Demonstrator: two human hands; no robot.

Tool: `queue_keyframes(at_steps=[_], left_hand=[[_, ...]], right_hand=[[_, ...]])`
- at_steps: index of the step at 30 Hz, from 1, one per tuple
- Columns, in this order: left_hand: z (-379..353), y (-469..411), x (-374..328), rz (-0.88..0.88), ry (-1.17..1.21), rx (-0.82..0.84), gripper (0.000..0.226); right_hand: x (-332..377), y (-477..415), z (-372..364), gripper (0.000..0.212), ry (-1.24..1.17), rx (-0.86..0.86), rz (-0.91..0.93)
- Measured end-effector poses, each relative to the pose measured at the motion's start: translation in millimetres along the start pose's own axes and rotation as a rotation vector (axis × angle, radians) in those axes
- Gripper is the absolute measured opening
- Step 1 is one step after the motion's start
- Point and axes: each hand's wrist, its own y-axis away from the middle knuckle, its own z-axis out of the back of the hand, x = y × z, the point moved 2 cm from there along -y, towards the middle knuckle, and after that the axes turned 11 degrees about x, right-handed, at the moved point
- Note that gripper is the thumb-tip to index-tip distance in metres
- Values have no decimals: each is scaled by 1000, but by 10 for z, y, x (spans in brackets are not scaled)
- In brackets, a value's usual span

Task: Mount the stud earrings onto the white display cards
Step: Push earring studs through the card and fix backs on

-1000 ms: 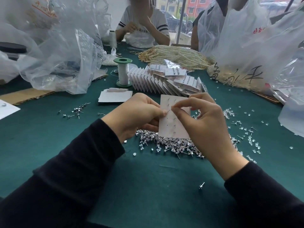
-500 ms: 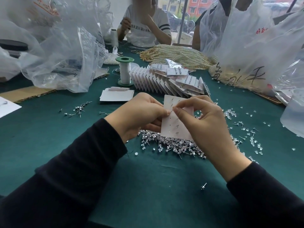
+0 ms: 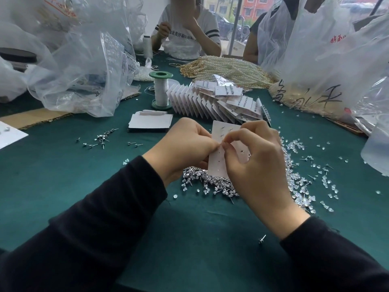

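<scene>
While the left hand (image 3: 185, 146) gripped the card (image 3: 217, 163), the right hand (image 3: 257, 163) pinched a likely stud (image 3: 221, 143); a straight push should seat it.

Tablecloth (image 3: 63, 175) plain dark teal; sleeves (image 3: 94, 228) black. Display card (image 3: 217, 165) white w/ rows of tiny dark holes & a few silver pins. Stud earrings (image 3: 210, 183) silver, earring backs (image 3: 299, 186) clear. Card stack (image 3: 150, 121) white over a dark edge, fanned cards (image 3: 189, 100) white. Spool (image 3: 161, 89) green ends, white thread. Pearl strands (image 3: 227, 68) cream w/ gold ends. Bags (image 3: 311, 49) milky translucent, red print & black brush marks. T-shirt (image 3: 185, 41) white, black sleeve stripes & lettering; cardboard (image 3: 35, 118) tan
</scene>
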Motion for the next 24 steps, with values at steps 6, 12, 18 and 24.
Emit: queue_keyframes(at_steps=[6, 12, 18, 24], left_hand=[[0, 7, 10, -15, -9, 16, 32], [22, -28, 20, 5, 26, 34, 41], [16, -28, 13, -11, -27, 27, 28], [23, -33, 10, -27, -124, 1, 21]], right_hand=[[8, 25, -19, 6, -11, -6, 9], [22, 8, 21, 4, 83, -95, 92], [10, 5, 69, 2, 50, -62, 90], [52, 18, 61, 4, 62, -62, 78]])
